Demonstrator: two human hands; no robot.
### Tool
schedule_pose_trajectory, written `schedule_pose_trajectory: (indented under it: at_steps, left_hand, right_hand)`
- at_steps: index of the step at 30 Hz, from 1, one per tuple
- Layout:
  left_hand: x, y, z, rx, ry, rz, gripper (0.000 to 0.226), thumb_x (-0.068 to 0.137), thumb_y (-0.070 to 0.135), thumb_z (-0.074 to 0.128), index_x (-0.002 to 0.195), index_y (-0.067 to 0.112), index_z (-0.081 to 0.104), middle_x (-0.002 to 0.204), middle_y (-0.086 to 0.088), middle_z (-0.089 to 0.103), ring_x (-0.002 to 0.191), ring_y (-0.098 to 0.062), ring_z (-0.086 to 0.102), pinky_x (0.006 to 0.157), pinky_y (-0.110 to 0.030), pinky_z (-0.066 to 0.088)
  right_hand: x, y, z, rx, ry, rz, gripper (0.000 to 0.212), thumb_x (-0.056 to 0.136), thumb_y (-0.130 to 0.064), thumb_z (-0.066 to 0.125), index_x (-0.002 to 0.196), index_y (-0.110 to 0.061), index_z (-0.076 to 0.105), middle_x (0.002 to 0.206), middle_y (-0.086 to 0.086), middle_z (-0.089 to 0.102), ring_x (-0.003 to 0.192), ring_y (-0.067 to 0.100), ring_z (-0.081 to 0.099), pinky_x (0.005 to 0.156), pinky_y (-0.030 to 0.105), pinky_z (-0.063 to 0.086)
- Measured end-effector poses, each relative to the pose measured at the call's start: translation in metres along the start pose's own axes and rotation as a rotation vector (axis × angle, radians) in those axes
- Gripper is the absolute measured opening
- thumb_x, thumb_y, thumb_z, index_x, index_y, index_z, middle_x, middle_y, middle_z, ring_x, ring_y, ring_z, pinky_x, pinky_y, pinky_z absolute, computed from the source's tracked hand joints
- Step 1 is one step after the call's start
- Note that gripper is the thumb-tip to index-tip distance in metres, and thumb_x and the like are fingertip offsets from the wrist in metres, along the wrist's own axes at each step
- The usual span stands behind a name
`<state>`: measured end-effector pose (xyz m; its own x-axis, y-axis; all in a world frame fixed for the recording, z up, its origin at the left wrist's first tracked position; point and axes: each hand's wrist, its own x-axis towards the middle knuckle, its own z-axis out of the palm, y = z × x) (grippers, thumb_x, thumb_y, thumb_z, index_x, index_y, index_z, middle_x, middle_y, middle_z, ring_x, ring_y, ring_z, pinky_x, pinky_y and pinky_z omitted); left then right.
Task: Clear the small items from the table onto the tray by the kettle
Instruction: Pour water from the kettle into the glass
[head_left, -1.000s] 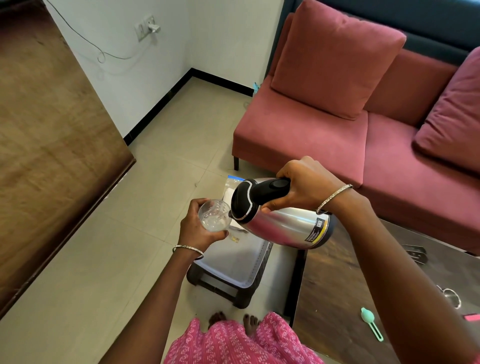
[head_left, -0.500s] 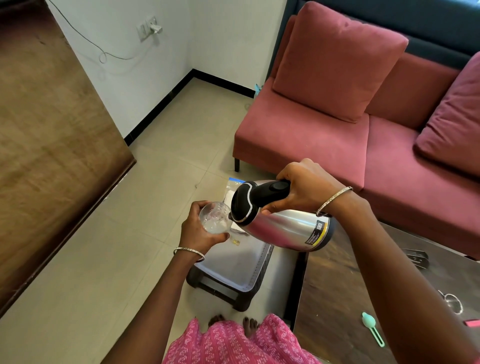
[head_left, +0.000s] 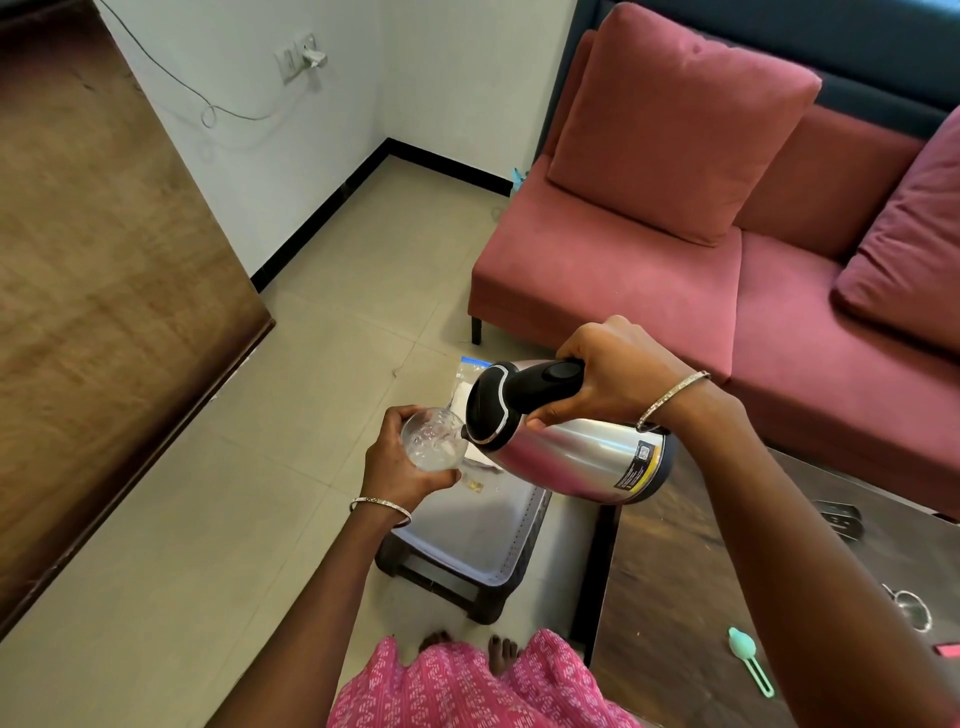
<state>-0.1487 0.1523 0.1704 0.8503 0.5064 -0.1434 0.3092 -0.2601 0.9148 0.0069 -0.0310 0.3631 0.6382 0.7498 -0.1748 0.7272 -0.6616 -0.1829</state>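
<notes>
My right hand grips the black handle of a steel kettle, tipped on its side with its spout at a clear glass. My left hand holds that glass from below, over the white tray. The tray rests on a low dark stool on the floor, with a small yellowish bit lying on it. On the dark table at the right lie a mint green spoon-shaped tool, a small metal strainer, a dark clip-like item and a pink item at the frame edge.
A red sofa with cushions stands behind the table. A zip bag lies at the tray's far end. A large wooden panel fills the left side. Tiled floor lies between it and the stool. My bare feet are near the stool.
Both hands hold nearly the same pose; the kettle stays tipped at the glass. The view has shifted slightly.
</notes>
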Motion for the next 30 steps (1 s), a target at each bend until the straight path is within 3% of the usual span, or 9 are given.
schedule_pose_trajectory:
  at_steps: [3, 8, 16, 22, 30]
  left_hand:
    - [0.0001, -0.0001, 0.0002, -0.01, 0.002, -0.006, 0.085, 0.042, 0.017, 0.095, 0.111, 0.03, 0.047, 0.105, 0.026, 0.056, 0.092, 0.019, 0.054, 0.066, 0.006, 0.039]
    - [0.0011, 0.0017, 0.0008, -0.006, 0.004, 0.001, 0.085, 0.043, 0.016, 0.095, 0.112, 0.028, 0.047, 0.106, 0.017, 0.058, 0.095, 0.009, 0.055, 0.066, 0.007, 0.038]
    - [0.0013, 0.0058, 0.0015, -0.003, 0.012, -0.007, 0.083, 0.042, 0.013, 0.095, 0.109, 0.029, 0.047, 0.101, 0.031, 0.055, 0.089, 0.019, 0.054, 0.067, 0.006, 0.037]
    - [0.0013, 0.0039, 0.0008, 0.007, -0.002, -0.006, 0.085, 0.042, 0.018, 0.095, 0.111, 0.028, 0.048, 0.103, 0.024, 0.057, 0.092, 0.01, 0.055, 0.067, 0.006, 0.039]
    - [-0.0003, 0.0017, -0.0012, 0.022, -0.014, -0.007, 0.086, 0.041, 0.022, 0.095, 0.112, 0.029, 0.048, 0.104, 0.03, 0.054, 0.092, 0.012, 0.054, 0.065, 0.005, 0.039]
  right_hand:
    - [0.0003, 0.0002, 0.0009, 0.003, -0.007, 0.003, 0.067, 0.048, -0.079, 0.073, 0.052, -0.018, 0.046, 0.045, -0.002, 0.044, 0.046, 0.016, 0.04, 0.05, 0.034, 0.037]
    - [0.0013, 0.0003, 0.0024, 0.001, -0.012, 0.0, 0.066, 0.048, -0.079, 0.073, 0.05, -0.02, 0.045, 0.046, -0.003, 0.045, 0.046, 0.015, 0.041, 0.049, 0.033, 0.036]
    - [0.0018, 0.0024, 0.0035, 0.013, -0.022, -0.009, 0.067, 0.048, -0.078, 0.075, 0.049, -0.019, 0.043, 0.045, -0.001, 0.043, 0.045, 0.015, 0.037, 0.049, 0.033, 0.034]
    - [0.0022, 0.0029, 0.0048, 0.004, -0.024, -0.001, 0.067, 0.049, -0.077, 0.075, 0.051, -0.018, 0.045, 0.044, 0.0, 0.043, 0.045, 0.016, 0.038, 0.05, 0.034, 0.037]
    - [0.0012, 0.0012, 0.0058, 0.004, -0.032, 0.013, 0.068, 0.049, -0.078, 0.075, 0.054, -0.015, 0.049, 0.046, 0.0, 0.044, 0.046, 0.017, 0.038, 0.05, 0.036, 0.039]
